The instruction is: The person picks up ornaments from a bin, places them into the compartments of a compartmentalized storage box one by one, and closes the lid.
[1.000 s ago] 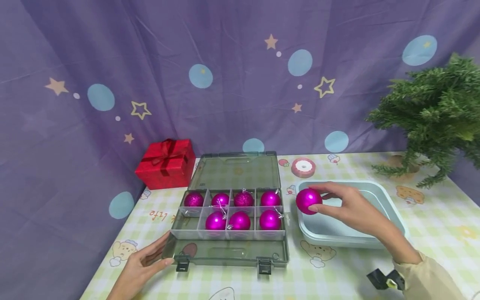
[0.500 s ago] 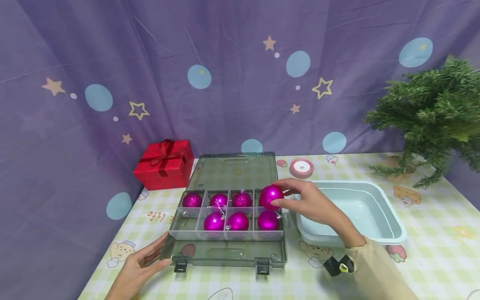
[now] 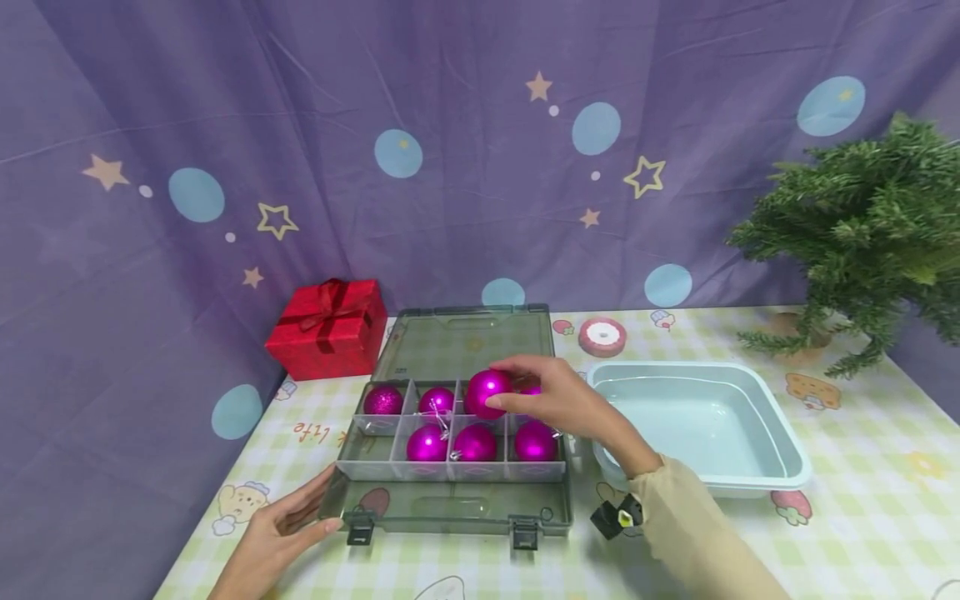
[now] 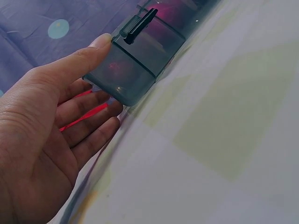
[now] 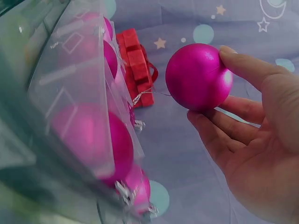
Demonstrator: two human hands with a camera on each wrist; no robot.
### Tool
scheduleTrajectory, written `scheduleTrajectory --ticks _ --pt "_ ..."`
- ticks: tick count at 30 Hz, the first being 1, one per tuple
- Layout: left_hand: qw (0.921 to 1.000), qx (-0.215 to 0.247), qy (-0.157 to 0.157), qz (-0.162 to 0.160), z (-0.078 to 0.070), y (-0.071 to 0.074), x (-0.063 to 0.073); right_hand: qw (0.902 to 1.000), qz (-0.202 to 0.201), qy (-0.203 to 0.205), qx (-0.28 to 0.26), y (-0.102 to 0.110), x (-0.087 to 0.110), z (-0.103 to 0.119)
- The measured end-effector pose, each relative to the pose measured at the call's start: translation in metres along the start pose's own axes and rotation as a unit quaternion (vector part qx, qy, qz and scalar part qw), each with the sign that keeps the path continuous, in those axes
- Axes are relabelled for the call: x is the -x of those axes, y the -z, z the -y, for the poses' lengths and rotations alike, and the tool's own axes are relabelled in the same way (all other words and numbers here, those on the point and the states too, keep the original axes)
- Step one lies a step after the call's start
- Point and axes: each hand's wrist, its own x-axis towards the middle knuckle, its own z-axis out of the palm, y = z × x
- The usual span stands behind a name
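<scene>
My right hand (image 3: 555, 392) pinches a shiny magenta Christmas bauble (image 3: 487, 394) between thumb and fingertips, above the back row of a clear grey divided case (image 3: 446, 527). In the right wrist view, a thin hanging thread trails from the bauble (image 5: 194, 77) toward the case, above its divider walls. Several more magenta baubles (image 3: 426, 442), some glittery, sit in separate compartments; the held one and my hand cover part of the back row. My left hand (image 3: 273, 533) rests at the case's front left corner, thumb on the front edge, fingers loosely straight along the side, shown close in the left wrist view.
The case lid (image 3: 465, 342) lies folded back. To the right stands a pale blue basin (image 3: 697, 479). Behind are a ribbon roll (image 3: 602, 337), a red gift box (image 3: 327, 329) at left and a small artificial fir (image 3: 862, 233) at right. A purple curtain (image 3: 480, 208) hangs behind.
My right hand has carried the bauble leftward, from over the basin's left rim, across the right column, to the third back compartment. The left hand has stayed at the case corner.
</scene>
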Motion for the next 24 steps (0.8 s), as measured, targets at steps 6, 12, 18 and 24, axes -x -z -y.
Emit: scheduleTrajectory --ticks 6,12,18,24 --pt "1.0000 0.001 0.005 0.002 0.000 0.000 0.000 0.9999 0.011 0.007 0.009 -0.015 -0.016 0.003" --pt "1.0000 -0.001 0.009 0.001 -0.001 0.000 0.001 0.9997 0.014 0.014 0.016 -0.028 -0.030 0.010" --pt "1.0000 0.000 0.007 0.001 -0.003 -0.001 0.002 0.9994 0.031 0.016 -0.001 -0.044 -0.047 0.018" --pt "1.0000 0.003 -0.005 0.005 -0.003 -0.001 0.001 0.9985 0.050 0.021 0.002 -0.066 -0.061 0.026"
